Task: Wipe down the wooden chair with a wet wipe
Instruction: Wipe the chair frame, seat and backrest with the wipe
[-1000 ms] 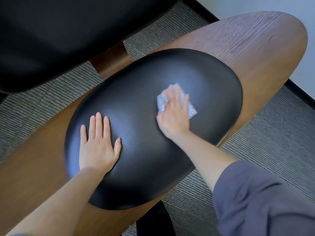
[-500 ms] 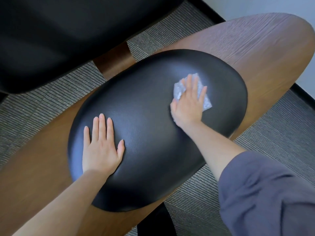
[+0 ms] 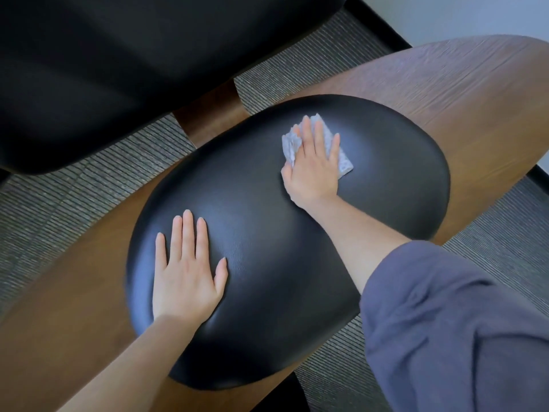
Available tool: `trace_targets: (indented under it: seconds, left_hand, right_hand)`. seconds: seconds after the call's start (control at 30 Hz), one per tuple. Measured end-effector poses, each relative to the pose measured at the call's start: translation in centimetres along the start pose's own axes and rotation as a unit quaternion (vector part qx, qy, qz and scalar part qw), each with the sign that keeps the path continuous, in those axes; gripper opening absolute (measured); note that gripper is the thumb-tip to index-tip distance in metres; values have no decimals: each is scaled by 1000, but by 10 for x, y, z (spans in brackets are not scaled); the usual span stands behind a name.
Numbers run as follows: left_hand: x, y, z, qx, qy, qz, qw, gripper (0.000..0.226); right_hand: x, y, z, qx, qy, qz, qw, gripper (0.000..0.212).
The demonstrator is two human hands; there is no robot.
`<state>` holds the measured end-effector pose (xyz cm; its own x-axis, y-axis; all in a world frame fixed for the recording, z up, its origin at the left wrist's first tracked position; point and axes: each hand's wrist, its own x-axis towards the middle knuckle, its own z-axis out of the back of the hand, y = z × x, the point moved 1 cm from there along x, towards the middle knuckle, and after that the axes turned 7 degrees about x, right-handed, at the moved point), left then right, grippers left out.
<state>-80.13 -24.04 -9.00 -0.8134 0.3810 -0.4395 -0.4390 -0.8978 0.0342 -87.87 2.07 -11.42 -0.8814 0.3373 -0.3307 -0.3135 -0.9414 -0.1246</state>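
Note:
The wooden chair (image 3: pixel 445 93) has a wide curved brown seat shell with a black leather cushion (image 3: pixel 267 203) on top. My right hand (image 3: pixel 315 168) presses flat on a white wet wipe (image 3: pixel 289 142) at the cushion's far right part; the wipe's edges show on both sides of my fingers. My left hand (image 3: pixel 187 275) lies flat on the cushion's near left part, fingers spread, holding nothing.
A second black cushion (image 3: pixel 118 69), the chair's back, fills the upper left above a wooden post (image 3: pixel 208 114). Grey striped carpet (image 3: pixel 490 248) surrounds the chair. A white wall with black skirting (image 3: pixel 377 22) runs along the upper right.
My right hand has slid the wipe across the cushion toward the far right edge. My left hand has stayed flat in the same place on the cushion.

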Motion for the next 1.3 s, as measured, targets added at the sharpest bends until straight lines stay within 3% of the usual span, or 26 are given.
trace_targets:
  seconds: [0.1, 0.23, 0.3, 0.37, 0.5, 0.6, 0.7, 0.8, 0.9, 1.13, 1.2, 1.3]
  left_hand:
    - [-1, -1, 1, 2, 7, 2, 1000, 76]
    - [1, -1, 3, 5, 17, -2, 1000, 76]
    - [1, -1, 3, 3, 20, -3, 1000, 76]
    - [1, 0, 3, -3, 19, -1, 1000, 76]
    - [0, 0, 3, -7, 17, -1, 1000, 75]
    - [0, -1, 3, -9, 15, -3, 1000, 75]
    - [0, -2, 2, -11, 14, -1, 1000, 75]
    - [-1, -4, 0, -18, 11, 0, 1000, 76]
    - [0, -3, 0, -17, 8, 4, 1000, 75]
    - [0, -4, -3, -14, 13, 4, 1000, 76]
    - [0, -5, -3, -15, 8, 5, 1000, 75]
    - [1, -3, -3, -17, 3, 7, 1000, 75]
  right_hand:
    - [-6, 34, -1, 28, 3, 23, 999, 70]
    - [-44, 75, -6, 40, 66, 261, 962, 67]
    - [-46, 72, -10, 31, 77, 338, 937, 67]
    - [-30, 59, -9, 25, 50, 322, 945, 69]
    - [10, 34, -1, 0, 11, 109, 994, 69]
    - [17, 51, -1, 26, 1, 40, 999, 68]
    - [15, 87, 0, 29, 23, 160, 986, 64]
    - [7, 114, 4, 68, 55, 306, 948, 60]
    - [6, 130, 0, 78, 60, 385, 918, 57]
    - [13, 150, -6, 126, 64, 469, 872, 47]
    - [21, 146, -7, 139, 53, 459, 876, 44]
    - [41, 132, -3, 109, 32, 394, 912, 44]
